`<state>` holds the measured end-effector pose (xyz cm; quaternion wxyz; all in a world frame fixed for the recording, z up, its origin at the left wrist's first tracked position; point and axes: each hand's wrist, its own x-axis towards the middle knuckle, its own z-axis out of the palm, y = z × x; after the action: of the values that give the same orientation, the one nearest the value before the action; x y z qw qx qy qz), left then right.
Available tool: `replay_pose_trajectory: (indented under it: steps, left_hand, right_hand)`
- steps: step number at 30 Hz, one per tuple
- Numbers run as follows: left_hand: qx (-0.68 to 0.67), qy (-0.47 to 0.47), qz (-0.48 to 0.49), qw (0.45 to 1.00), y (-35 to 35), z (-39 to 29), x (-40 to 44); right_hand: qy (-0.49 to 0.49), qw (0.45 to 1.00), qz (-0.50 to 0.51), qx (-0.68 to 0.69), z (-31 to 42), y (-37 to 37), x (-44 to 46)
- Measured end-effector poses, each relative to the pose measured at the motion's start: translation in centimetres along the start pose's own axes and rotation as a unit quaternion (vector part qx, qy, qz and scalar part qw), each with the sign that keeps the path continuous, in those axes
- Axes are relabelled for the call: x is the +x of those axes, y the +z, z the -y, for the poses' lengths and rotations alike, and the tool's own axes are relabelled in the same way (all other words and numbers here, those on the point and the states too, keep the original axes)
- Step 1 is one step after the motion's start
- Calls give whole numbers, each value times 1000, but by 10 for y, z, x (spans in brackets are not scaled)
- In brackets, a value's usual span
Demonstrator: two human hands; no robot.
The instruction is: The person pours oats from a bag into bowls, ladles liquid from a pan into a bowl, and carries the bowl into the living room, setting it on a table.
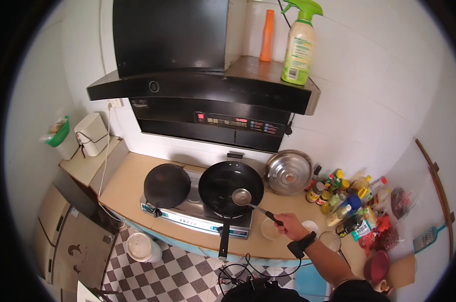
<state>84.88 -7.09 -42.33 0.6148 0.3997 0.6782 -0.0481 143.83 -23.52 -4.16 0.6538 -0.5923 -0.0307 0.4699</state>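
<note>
My right hand (292, 226) is closed around the dark handle of a metal ladle (242, 197). The ladle's round bowl is over the right part of a black wok (223, 176); whether it touches the wok or holds anything, I cannot tell. The wok sits on the right burner of a gas stove (180, 219), its long handle pointing towards me. Below my right hand is a pale bowl (271, 229), and a white bowl (310, 226) stands partly behind my wrist. My left hand is out of view.
A second dark pan (167, 186) covers the left burner. A steel lid (289, 172) leans against the wall. Several sauce bottles (334, 194) crowd the counter's right end. The range hood (203, 88) overhangs the stove, and a white bucket (143, 246) stands on the floor.
</note>
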Motion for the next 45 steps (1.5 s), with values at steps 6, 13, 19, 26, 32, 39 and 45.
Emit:
replay_pose_trajectory:
  steps: [6, 13, 19, 26, 32, 39, 45]
  left_hand:
    - [26, 4, 8, 1000, -5, -14, 14]
    - [48, 11, 18, 999, -9, -22, 27]
    - [61, 27, 16, 998, -11, -35, 35]
    - [377, 181, 7, 909, -18, -37, 73]
    - [139, 65, 8, 988, -16, -27, 52]
    - [88, 17, 15, 996, -16, -22, 34]
    - [69, 5, 10, 998, -19, -9, 24]
  right_hand:
    - [-24, 999, -38, 27, 5, -22, -51]
    - [-34, 993, -104, 55, -31, -66, -102]
    - [-36, 986, -164, 22, -68, -96, -113]
    - [-66, 935, -295, -184, -92, -109, -109]
    - [-182, 811, -338, -440, -80, -101, -133]
    - [-283, 705, -273, -590, -97, -102, -133]
    - [-307, 706, -250, -587, -100, -107, -116]
